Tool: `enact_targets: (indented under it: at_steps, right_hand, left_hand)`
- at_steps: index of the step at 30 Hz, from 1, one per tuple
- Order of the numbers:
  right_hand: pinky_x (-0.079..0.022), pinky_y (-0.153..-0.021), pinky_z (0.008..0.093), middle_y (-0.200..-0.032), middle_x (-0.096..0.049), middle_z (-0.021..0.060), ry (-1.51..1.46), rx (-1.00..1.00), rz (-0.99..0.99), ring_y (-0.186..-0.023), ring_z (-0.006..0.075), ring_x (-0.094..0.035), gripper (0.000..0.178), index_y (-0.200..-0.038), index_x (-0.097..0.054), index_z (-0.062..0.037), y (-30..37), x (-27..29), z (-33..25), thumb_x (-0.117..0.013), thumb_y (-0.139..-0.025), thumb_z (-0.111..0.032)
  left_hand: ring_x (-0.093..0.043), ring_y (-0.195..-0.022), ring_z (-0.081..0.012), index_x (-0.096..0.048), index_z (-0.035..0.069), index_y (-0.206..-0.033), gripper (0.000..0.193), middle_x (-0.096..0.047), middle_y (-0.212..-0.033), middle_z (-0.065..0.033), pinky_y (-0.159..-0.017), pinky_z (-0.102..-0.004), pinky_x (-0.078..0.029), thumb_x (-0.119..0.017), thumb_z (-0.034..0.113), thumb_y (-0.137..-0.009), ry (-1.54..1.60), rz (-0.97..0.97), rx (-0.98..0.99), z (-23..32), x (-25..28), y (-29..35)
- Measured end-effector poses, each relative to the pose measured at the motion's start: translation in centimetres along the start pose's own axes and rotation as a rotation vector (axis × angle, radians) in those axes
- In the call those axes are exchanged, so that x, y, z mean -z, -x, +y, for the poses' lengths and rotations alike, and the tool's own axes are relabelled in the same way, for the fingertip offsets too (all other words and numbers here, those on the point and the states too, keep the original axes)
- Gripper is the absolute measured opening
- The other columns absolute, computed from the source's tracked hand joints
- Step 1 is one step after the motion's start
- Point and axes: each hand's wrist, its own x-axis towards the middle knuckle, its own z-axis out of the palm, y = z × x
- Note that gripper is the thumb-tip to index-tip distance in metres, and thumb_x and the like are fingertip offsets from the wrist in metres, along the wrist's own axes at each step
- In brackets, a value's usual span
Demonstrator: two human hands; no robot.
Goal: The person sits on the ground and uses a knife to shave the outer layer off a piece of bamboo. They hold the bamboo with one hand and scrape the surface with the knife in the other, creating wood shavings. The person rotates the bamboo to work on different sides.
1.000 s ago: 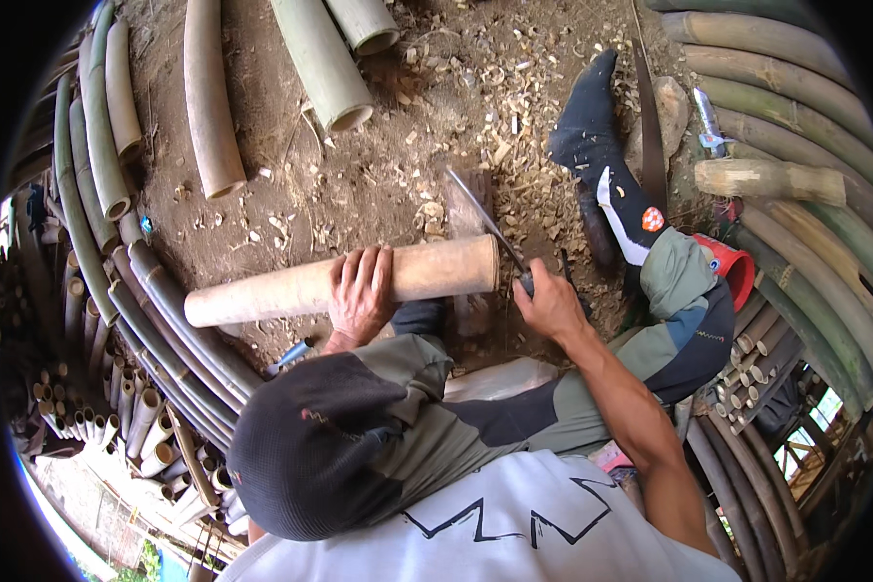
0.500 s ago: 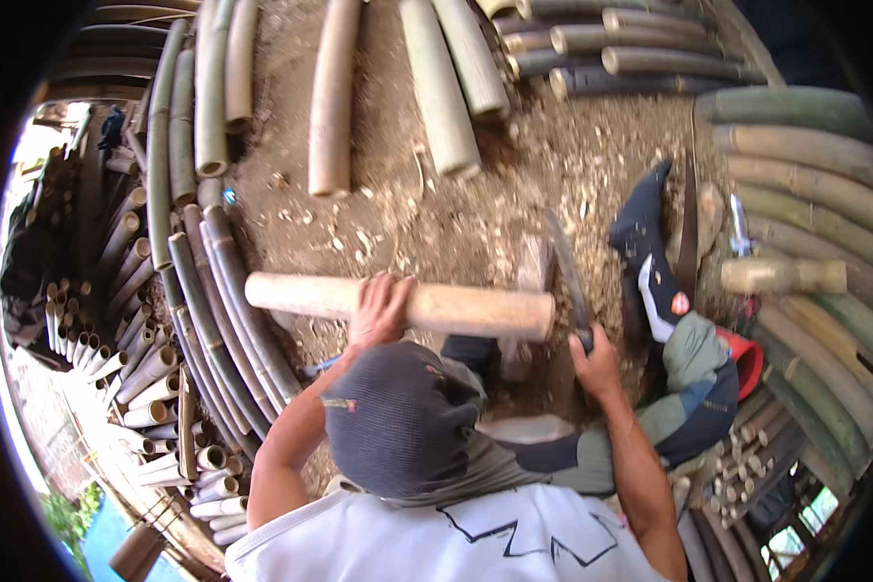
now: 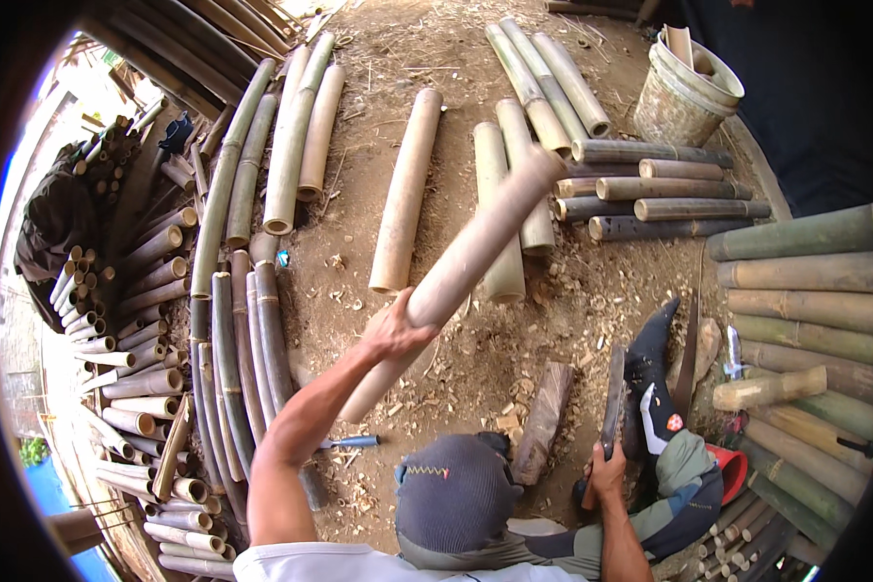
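My left hand (image 3: 398,328) is wrapped round the middle of a pale bamboo pole (image 3: 461,257). The pole hangs aslant above the ground, one end up at the right among the bamboo lengths, the other down at the left; motion blurs it. Low at the right, my right hand (image 3: 606,473) grips a machete (image 3: 613,398) by its dark handle, blade pointing away from me. A split wooden block (image 3: 543,422) rests on the chip-strewn ground between my hands. Dark ribbed cloth (image 3: 456,495) covers a rounded shape, apparently my bent knee, in front of me.
Bamboo lengths lie at the left (image 3: 225,359), ahead (image 3: 407,194) and in a row at the right (image 3: 805,301). A stained bucket (image 3: 684,102) stands far right. A wooden mallet (image 3: 768,388) lies on the right row. A blue-handled tool (image 3: 354,441) is on the ground at left.
The pole has swung from lying crosswise near the block to a steep slant, its right end raised away from me. The machete has shifted slightly and its blade turned. My view has tilted farther ahead.
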Motion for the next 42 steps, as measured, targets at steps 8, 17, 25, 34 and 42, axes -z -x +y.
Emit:
enact_targets:
  at_steps: [8,17,25,34,42]
  right_hand:
    - [-0.049,-0.050,0.0349,-0.065,-0.059,0.0062,0.155,0.026,-0.091,-0.050,0.0168,-0.061,0.025,-0.101,-0.058,0.0005,0.7,-2.4,-0.5,-0.067,-0.094,-0.022]
    - [-0.046,-0.047,0.0296,-0.066,-0.060,0.0033,0.061,0.056,-0.091,-0.050,0.0125,-0.057,0.020,-0.094,-0.056,-0.0029,0.5,-1.9,0.4,-0.065,-0.096,-0.021]
    - [-0.048,-0.046,0.0282,-0.068,-0.061,0.0042,-0.060,0.119,0.007,-0.051,0.0119,-0.058,0.023,-0.100,-0.056,-0.0025,3.3,1.6,-3.9,-0.066,-0.096,-0.023]
    - [-0.050,-0.043,0.0317,-0.076,-0.056,0.0076,-0.579,0.115,0.108,-0.051,0.0163,-0.055,0.026,-0.117,-0.049,-0.0021,12.5,6.0,-10.4,-0.056,-0.101,-0.021]
    - [-0.047,-0.050,0.0262,-0.084,-0.058,0.0071,-0.371,0.304,0.633,-0.059,0.0123,-0.055,0.032,-0.129,-0.053,-0.0019,20.4,17.3,-17.3,-0.052,-0.103,-0.022]
  left_hand:
    - [-0.059,-0.113,-0.0458,-0.029,-0.001,-0.147,0.100,-0.058,-0.124,-0.0325,-0.100,-0.0507,-0.048,-0.075,0.055,-0.079,0.259,0.531,0.124,3.4,-0.3,-17.2]
    - [-0.020,-0.150,-0.0390,-0.019,0.011,-0.157,0.119,-0.022,-0.161,-0.0207,-0.116,-0.0725,-0.019,-0.076,0.071,-0.072,-0.666,0.324,-0.620,5.6,-9.5,-9.8]
    - [-0.018,-0.149,-0.0459,-0.007,0.004,-0.157,0.145,-0.012,-0.161,-0.0302,-0.120,-0.0626,-0.022,-0.085,0.072,-0.057,-0.129,0.514,0.328,0.2,-8.5,-5.1]
    - [-0.041,-0.140,-0.0380,-0.040,-0.007,-0.146,0.095,-0.044,-0.148,-0.0296,-0.116,-0.0423,-0.032,-0.063,0.065,-0.087,0.594,0.742,0.250,-14.3,-1.1,-11.1]
    - [-0.059,-0.120,-0.0254,-0.047,-0.003,-0.145,0.078,-0.059,-0.136,-0.0200,-0.093,-0.0389,-0.050,-0.079,0.037,-0.087,0.772,0.114,-0.178,-5.7,-9.7,-6.8]
